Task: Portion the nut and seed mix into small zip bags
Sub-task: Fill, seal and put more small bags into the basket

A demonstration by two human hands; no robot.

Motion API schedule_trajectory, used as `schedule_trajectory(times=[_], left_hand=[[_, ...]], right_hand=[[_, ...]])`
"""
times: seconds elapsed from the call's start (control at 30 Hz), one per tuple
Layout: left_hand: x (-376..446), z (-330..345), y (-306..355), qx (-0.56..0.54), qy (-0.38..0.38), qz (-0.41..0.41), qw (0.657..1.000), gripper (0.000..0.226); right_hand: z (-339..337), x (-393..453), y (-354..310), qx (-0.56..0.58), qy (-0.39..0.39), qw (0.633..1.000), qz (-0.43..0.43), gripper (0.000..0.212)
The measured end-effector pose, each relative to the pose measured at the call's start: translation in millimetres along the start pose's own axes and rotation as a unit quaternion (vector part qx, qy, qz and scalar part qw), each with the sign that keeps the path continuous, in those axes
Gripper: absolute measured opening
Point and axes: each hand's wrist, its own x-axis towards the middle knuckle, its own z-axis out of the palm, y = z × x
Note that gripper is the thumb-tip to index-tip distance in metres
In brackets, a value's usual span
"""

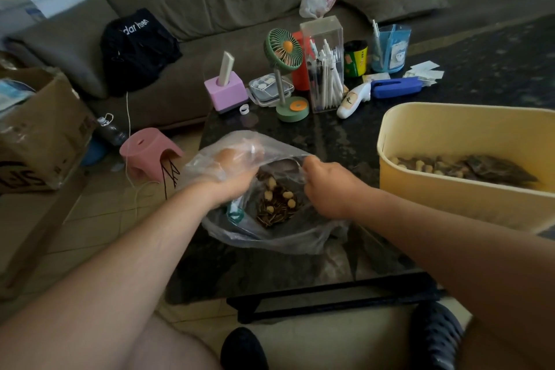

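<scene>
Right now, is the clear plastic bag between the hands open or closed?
Open. The left hand is inside the clear plastic bag; the right hand pinches its rim, exposing the nut and seed mix.

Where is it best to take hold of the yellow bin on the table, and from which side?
Probably at the near rim of the yellow bin, coming from above with the right hand. The rim is open, thick and unobstructed, while the walls look too wide for one grip. The nut and seed mix lies low inside, so fingers hooked over the rim should not touch it.
</scene>
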Motion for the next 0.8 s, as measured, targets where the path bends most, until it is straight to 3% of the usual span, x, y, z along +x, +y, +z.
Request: schedule_trajectory(times=[0.1,0.23,0.37,0.43,0.53,0.7,0.8], left_hand=[[0,2,0,0.000,-0.021,0.002,1.000,0.039],[2,5,2,-0.031,0.007,-0.066,0.997,0.032],[1,12,10,-0.042,0.027,-0.030,0.998,0.025],[-4,10,13,0.004,-0.008,-0.049,0.999,0.020],[-3,10,11,0.103,0.021,-0.034,0.994,0.017],[6,15,15,0.170,-0.006,-0.053,0.984,0.031],[14,15,14,0.151,-0.027,-0.074,0.985,0.030]], right_hand=[[-1,-2,2,0.001,0.012,1.000,-0.001,0.010],[-2,-5,-2,0.009,0.011,1.000,-0.015,0.006],[-2,-8,-6,-0.011,0.030,0.998,-0.054,0.009],[-1,-10,-7,-0.023,0.034,0.997,-0.062,0.013],[1,-9,-7,-0.040,0.028,0.997,-0.061,0.017],[6,-4,-5,-0.030,0.011,0.998,-0.063,0.011],[8,-2,-3,-0.032,0.009,0.998,-0.052,0.011]])
